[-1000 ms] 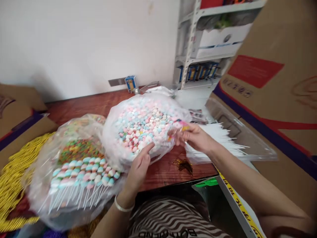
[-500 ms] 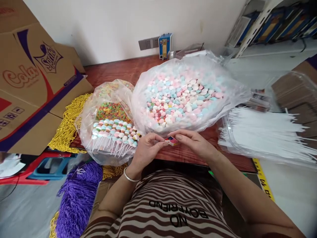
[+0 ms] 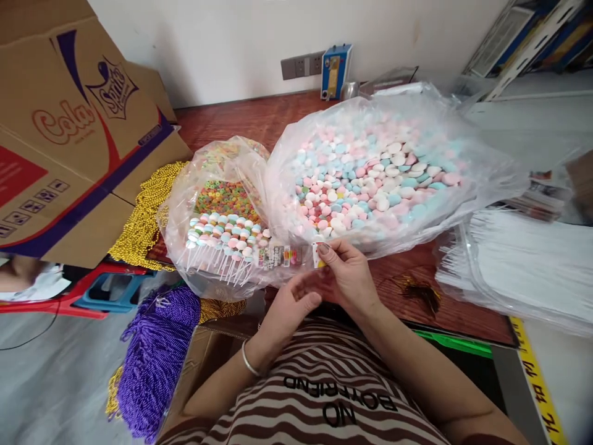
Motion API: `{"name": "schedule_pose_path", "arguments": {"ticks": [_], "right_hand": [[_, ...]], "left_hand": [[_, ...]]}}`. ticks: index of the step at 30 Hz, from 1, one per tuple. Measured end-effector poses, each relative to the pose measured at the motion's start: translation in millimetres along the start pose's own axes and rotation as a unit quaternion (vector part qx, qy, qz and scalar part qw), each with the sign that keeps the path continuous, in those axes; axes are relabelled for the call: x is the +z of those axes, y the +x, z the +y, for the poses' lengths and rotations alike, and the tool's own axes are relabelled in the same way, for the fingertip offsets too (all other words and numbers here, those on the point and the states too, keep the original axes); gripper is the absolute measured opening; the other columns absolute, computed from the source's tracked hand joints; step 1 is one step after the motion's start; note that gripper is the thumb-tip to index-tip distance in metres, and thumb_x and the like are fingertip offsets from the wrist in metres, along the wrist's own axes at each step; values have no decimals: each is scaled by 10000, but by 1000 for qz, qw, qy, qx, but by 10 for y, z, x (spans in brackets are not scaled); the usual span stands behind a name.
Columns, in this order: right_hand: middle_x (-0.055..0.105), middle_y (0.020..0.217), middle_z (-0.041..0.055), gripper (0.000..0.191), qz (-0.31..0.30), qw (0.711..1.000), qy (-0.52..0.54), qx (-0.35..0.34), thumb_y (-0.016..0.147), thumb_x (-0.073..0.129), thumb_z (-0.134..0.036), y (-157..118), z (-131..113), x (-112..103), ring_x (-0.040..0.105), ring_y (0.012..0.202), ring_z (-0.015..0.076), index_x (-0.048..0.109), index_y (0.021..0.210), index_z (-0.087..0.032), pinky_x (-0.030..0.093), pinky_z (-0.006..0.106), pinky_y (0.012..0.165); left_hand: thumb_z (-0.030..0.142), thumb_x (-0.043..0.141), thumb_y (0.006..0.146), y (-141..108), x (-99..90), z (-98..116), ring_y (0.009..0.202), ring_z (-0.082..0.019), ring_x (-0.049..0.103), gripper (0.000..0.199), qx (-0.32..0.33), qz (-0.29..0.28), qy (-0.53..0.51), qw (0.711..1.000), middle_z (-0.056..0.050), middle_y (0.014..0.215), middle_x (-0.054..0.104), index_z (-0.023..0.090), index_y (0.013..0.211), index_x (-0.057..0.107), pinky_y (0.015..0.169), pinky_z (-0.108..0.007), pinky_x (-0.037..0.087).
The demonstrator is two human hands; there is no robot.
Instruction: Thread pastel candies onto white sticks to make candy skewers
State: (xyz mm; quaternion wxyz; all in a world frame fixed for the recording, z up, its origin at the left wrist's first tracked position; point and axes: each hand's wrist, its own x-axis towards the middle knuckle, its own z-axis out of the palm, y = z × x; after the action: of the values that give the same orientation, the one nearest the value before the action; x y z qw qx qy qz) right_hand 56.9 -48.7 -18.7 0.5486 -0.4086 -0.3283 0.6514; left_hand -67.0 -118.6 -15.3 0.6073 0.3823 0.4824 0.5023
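My right hand (image 3: 349, 272) pinches one end of a small printed packet (image 3: 282, 256), which stretches leftward over the edge of the clear bags. Just below it, my left hand (image 3: 294, 306) has its fingers apart and holds nothing. Left of the packet, candy skewers on white sticks (image 3: 225, 238) lie on a clear bag of small colourful ring-shaped pieces (image 3: 222, 198). Behind my hands rests a large clear bag of pink, white and blue candies (image 3: 370, 179).
A cardboard box (image 3: 69, 142) stands at the left beside gold bead strings (image 3: 148, 216) and a purple bundle (image 3: 160, 358). White sticks (image 3: 532, 259) lie bagged at the right. Gold ties (image 3: 421, 293) are on the red table (image 3: 393, 272). Another person's arm (image 3: 21, 274) shows at far left.
The packet is now stretched out to the left of my right hand. My left hand has let go of it and moved lower. The view has shifted, revealing the gold ties.
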Motion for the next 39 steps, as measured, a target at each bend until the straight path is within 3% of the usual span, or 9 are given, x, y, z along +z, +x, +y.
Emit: {"name": "schedule_pose_path", "arguments": {"ticks": [2,5,15,22,25,28,33,38,39], "right_hand": [[618,666,-40,366,-13,1000,19,6,720,858,-506,-47,97,101,506,552,121,622,732,-227,455,263,526],[680,743,-22,295,-42,999,9,-11,745,857,-456,-77,226,169,588,669,140,679,776,-223,510,275,652],[678,748,5,260,-126,972,-189,-58,953,632,-435,14,329,68,588,687,159,703,844,-210,480,280,663],[714,1018,115,241,-274,783,-489,-269,1011,472,-218,185,570,247,647,957,253,711,1030,-196,484,360,861],[706,1017,130,263,-277,706,-580,-296,1016,458,-199,329,657,540,628,943,256,720,1035,-181,453,350,839],[708,993,123,252,-297,664,-629,-274,1015,478,-220,445,761,918,624,940,258,729,1024,-190,422,348,810],[732,985,131,172,-292,699,-613,-222,974,579,-280,561,941,1309,633,993,290,720,961,-183,418,376,859],[734,982,108,213,-237,766,-568,-184,995,461,-181,477,802,986,667,881,240,656,1081,-163,479,346,782],[737,967,91,215,-217,827,-490,-173,991,486,-204,414,732,856,673,854,232,639,1140,-176,493,345,775]], "left_hand": [[536,880,679,81,4,-46,1006,-244,685,553,-8,36,-128,991,-103,1081,754,202,1104,762,859,-343,531],[430,895,688,214,-42,-21,1031,-224,697,393,20,125,-193,973,-79,1048,775,187,976,782,964,-360,518],[339,989,530,372,-526,-116,608,-75,583,455,-36,241,-282,928,34,714,665,151,762,645,587,-205,467],[283,918,706,39,-1195,-42,505,-28,446,408,36,346,-320,882,67,623,523,159,723,530,445,-141,319],[280,872,777,-115,-1387,-27,505,-21,435,354,62,371,-317,870,59,642,519,156,747,542,443,-130,314],[272,865,786,-180,-1458,-52,497,-20,432,341,78,392,-318,860,54,639,520,151,744,550,438,-130,314],[282,869,781,-136,-1436,-63,495,-21,426,351,73,397,-334,852,54,638,522,154,738,544,435,-130,318],[308,820,838,-15,-1373,34,499,-17,405,318,45,349,-385,853,49,668,507,159,771,547,437,-122,311],[313,814,845,14,-1357,54,499,-18,400,313,43,338,-394,854,50,668,499,160,776,549,436,-122,309]]}}
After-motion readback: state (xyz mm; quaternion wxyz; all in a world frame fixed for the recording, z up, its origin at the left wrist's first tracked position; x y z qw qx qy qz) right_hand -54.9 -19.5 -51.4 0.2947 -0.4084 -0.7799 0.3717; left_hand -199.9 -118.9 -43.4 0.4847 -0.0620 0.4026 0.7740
